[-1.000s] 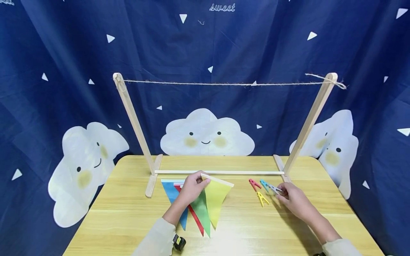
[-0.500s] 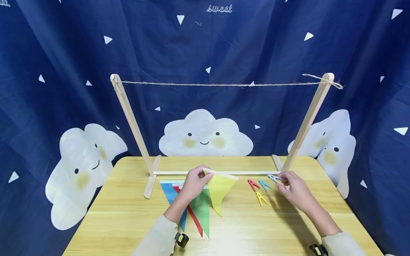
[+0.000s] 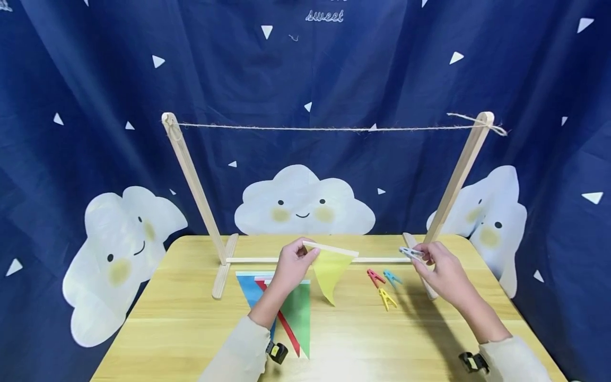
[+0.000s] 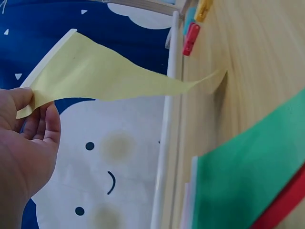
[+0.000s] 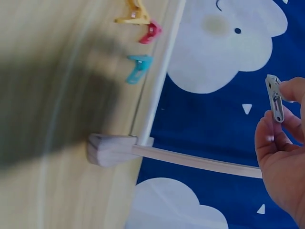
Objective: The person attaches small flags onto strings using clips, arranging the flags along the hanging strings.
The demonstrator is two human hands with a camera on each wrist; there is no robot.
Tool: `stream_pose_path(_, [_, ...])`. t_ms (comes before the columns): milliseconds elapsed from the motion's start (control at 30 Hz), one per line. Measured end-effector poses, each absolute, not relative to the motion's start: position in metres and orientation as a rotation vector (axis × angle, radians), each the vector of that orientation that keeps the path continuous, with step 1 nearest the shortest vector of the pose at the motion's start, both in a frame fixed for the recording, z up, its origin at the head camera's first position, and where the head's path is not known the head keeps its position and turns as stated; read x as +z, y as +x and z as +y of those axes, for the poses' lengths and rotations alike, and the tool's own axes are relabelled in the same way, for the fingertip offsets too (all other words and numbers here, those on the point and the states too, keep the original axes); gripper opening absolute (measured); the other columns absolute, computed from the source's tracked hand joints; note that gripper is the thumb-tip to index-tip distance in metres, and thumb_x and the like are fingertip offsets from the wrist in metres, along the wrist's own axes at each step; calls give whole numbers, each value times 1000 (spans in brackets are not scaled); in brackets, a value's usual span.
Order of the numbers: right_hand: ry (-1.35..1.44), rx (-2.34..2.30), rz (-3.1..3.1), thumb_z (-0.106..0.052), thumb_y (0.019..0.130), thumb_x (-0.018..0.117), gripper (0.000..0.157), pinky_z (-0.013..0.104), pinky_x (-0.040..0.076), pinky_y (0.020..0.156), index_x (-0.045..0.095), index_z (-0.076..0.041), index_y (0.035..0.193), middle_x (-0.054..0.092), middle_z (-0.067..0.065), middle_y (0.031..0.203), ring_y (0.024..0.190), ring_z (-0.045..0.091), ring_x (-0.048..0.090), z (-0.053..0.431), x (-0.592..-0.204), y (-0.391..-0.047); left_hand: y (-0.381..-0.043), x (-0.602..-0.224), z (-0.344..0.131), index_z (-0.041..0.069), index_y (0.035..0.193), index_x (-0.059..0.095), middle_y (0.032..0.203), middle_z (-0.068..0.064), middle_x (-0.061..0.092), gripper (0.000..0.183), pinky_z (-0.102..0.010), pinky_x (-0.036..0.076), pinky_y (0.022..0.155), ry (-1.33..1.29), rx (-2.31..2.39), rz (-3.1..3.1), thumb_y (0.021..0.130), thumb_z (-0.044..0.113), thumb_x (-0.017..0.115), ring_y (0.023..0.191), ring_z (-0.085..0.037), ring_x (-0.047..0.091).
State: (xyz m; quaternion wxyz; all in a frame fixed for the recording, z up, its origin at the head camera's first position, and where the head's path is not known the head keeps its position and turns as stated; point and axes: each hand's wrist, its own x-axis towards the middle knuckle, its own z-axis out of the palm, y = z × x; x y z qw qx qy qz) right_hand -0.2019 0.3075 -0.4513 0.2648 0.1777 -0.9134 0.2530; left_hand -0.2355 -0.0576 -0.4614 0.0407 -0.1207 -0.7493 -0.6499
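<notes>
My left hand pinches a yellow triangular pennant by the left end of its white top edge; in the left wrist view the pennant's tip droops toward the table. Between thumb and fingers, my right hand holds a grey clothespin above the table. Left of that hand lie a red clothespin, a blue clothespin and a yellow clothespin. Under my left forearm a blue pennant, a red pennant and a green pennant overlap on the table, partly hidden.
A wooden frame stands on the table, with a left post, a right post and a low white crossbar. A thin string runs between the post tops. Behind hangs a blue curtain with clouds.
My left hand has raised the yellow pennant off the other pennants. My right hand has lifted the grey clothespin up and away from the remaining clothespins.
</notes>
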Motion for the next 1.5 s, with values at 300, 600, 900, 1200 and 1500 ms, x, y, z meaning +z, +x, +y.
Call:
stream_pose_path(300, [458,661,-2400,0,78,85,31,20,49,67,67,-1,104,61,6,85,75,19,59,310,-426,-208,-243,-446,-47,11,105,75,77,-3,56,10,-21,39,56,-416,-1987,-2228,98,17,72,63,-12,43])
stream_pose_path(600, [484,637,-2329,3,79,82,32,14,45,71,68,0,106,63,11,89,78,22,60,312,-402,-214,-249,-424,-38,11,102,75,76,-3,53,9,-23,36,56,-430,-1973,-2209,98,18,71,64,-16,41])
stream_pose_path(900, [475,674,-2285,2,81,82,33,12,36,66,69,-2,111,62,11,90,80,15,52,308,-375,-217,-253,-406,-36,6,100,75,78,-6,59,8,-22,41,60,-462,-1933,-2187,96,13,72,67,-13,47])
stream_pose_path(1200, [525,635,-2246,3,79,84,36,14,37,72,71,-1,112,63,12,91,81,17,52,306,-356,-219,-260,-387,-36,8,100,76,72,1,54,8,-24,35,55,-506,-1864,-2231,96,13,73,62,-13,42])
stream_pose_path(1500, [539,601,-2255,4,79,85,40,16,38,76,68,2,114,63,14,95,84,19,54,303,-330,-220,-267,-367,-28,8,101,77,73,1,54,9,-25,37,57,-513,-1853,-2228,96,15,74,65,-15,44])
